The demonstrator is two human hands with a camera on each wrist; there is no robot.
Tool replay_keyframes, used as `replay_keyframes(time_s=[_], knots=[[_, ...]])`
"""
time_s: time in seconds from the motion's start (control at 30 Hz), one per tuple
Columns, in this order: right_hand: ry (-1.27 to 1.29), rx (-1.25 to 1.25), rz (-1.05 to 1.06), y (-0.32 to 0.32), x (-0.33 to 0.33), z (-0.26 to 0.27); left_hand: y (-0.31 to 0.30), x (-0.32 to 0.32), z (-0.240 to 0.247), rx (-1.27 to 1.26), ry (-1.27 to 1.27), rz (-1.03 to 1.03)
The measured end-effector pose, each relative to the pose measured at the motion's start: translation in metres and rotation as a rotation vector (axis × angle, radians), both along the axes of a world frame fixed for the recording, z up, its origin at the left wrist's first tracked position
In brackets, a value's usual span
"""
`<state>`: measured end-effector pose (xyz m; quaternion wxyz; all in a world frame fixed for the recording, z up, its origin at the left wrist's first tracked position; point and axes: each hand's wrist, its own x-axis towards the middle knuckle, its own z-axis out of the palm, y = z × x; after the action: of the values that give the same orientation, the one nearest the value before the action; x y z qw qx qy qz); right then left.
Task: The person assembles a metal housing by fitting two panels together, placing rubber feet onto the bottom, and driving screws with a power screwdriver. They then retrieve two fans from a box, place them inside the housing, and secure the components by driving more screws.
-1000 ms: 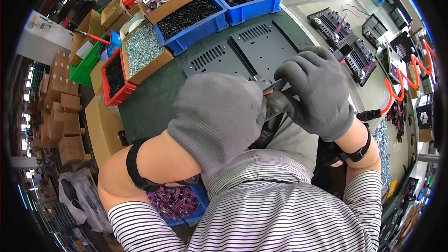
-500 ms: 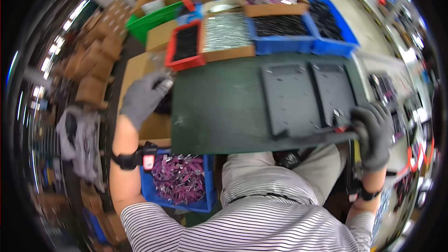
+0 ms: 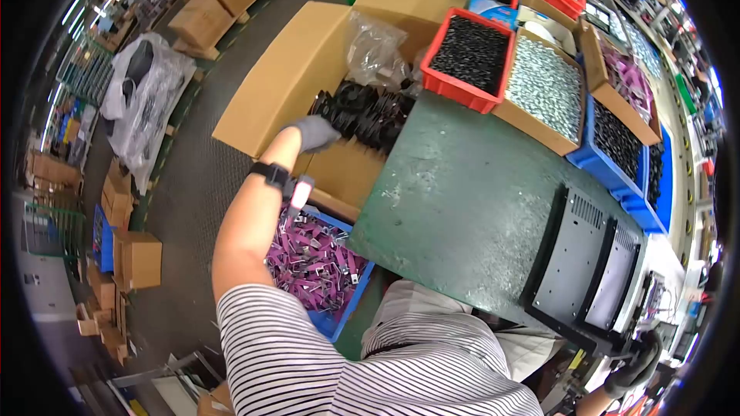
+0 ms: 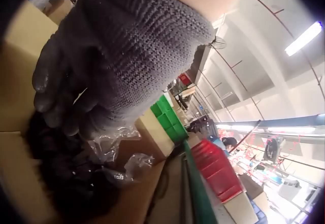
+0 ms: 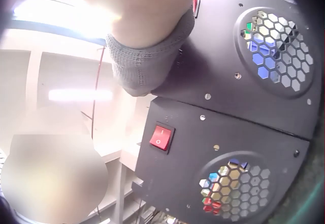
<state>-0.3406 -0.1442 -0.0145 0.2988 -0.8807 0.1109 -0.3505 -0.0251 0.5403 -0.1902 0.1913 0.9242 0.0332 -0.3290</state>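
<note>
My left hand [image 3: 314, 133], in a grey glove, reaches into an open cardboard box [image 3: 289, 69] beside the table. Its fingers point down, loosely bent, right over a pile of black parts [image 3: 358, 115]; the left wrist view shows nothing gripped in them. My right hand [image 3: 638, 362], gloved too, is at the near edge of two black metal panels [image 3: 574, 239] on the table's right side. In the right wrist view the panels carry a red rocker switch [image 5: 161, 137] and honeycomb vents, and they hide the right fingers.
Along the table's [image 3: 447, 177] far side stand a red bin [image 3: 462, 98] of black screws, a carton [image 3: 539, 125] of silver screws and blue bins [image 3: 605, 166]. Below the left arm sits a blue bin [image 3: 358, 286] of purple brackets. Clear plastic [image 3: 375, 54] lies in the cardboard box.
My left hand has left the panels, swung left and gone into the cardboard box. The head view has turned left. The right hand stays by the panels.
</note>
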Motion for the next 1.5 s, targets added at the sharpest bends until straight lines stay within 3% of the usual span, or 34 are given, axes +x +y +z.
replay_keyframes(time_s=[0.03,0.1,0.13,0.17,0.23,0.3,0.33,0.37,0.4,0.43,0.5,0.57,0.7,0.77,0.8,0.87,0.9,0.97,1.1,1.17,1.2,1.27,1.37,1.5], knots=[[-0.013,-0.127,0.0,-0.023,-0.008,-0.01,-0.012,0.01,-0.005,-0.117,0.087,0.227],[-0.032,-0.106,-0.003,-0.019,-0.002,-0.003,-0.029,0.03,-0.016,-0.32,0.042,0.408],[-0.029,-0.114,-0.059,-0.034,-0.005,-0.006,-0.039,0.037,-0.006,-0.336,0.042,0.403],[-0.205,-0.696,-0.06,0.057,0.04,0.02,-0.047,0.044,0.002,-0.353,0.042,0.399],[-0.209,-1.023,-0.104,0.032,0.035,0.017,-0.042,0.077,-0.051,-0.405,0.052,0.344],[-0.209,-1.025,-0.044,0.028,0.06,0.013,-0.055,0.076,-0.045,-0.155,-0.1,0.229],[-0.214,-1.022,-0.008,0.029,0.073,0.011,-0.057,0.08,-0.065,-0.095,-0.165,0.143],[-0.22,-1.013,0.025,0.03,0.086,0.007,-0.049,0.102,-0.136,0.013,-0.234,0.025],[-0.225,-1.004,0.056,0.031,0.098,0.002,-0.054,0.098,-0.148,0.035,-0.274,-0.121],[-0.225,-0.998,0.085,0.032,0.109,-0.002,-0.075,0.082,-0.11,-0.015,-0.114,-0.04],[-0.224,-0.989,0.131,0.034,0.127,-0.009,-0.083,0.073,-0.138,-0.095,-0.04,0.275],[-0.216,-0.987,0.169,0.035,0.14,-0.012,-0.086,0.066,-0.147,-0.138,0.064,0.255],[-0.199,-0.986,0.225,0.037,0.158,-0.015,-0.087,0.061,-0.181,-0.187,0.083,0.463],[-0.19,-0.985,0.251,0.039,0.165,-0.016,-0.092,0.055,-0.188,-0.174,-0.143,0.676],[-0.185,-0.985,0.264,0.04,0.168,-0.016,-0.095,0.053,-0.177,-0.177,-0.135,0.676],[-0.166,-0.986,0.296,0.04,0.173,-0.013,-0.104,0.049,-0.149,-0.114,-0.439,0.485],[-0.158,-0.986,0.312,0.04,0.175,-0.012,-0.108,0.048,-0.149,-0.116,-0.428,0.486],[-0.153,-0.977,0.338,0.042,0.179,-0.013,-0.118,0.051,-0.152,-0.169,-0.59,0.194],[-0.142,-0.974,0.377,0.042,0.181,-0.007,-0.138,0.059,-0.17,-0.274,-0.422,0.381],[-0.138,-0.967,0.394,0.042,0.18,-0.005,-0.138,0.065,-0.165,-0.444,-0.288,0.513],[-0.138,-0.962,0.399,0.042,0.179,-0.005,-0.139,0.064,-0.163,-0.444,-0.288,0.508],[-0.144,-0.951,0.408,0.043,0.177,-0.004,-0.143,0.06,-0.157,-0.293,-0.234,0.261],[-0.156,-0.94,0.424,0.044,0.177,-0.002,-0.144,0.058,-0.132,-0.381,-0.114,0.204],[-0.176,-0.923,0.452,0.044,0.182,0.0,-0.148,0.055,-0.174,-0.396,-0.158,0.237]])
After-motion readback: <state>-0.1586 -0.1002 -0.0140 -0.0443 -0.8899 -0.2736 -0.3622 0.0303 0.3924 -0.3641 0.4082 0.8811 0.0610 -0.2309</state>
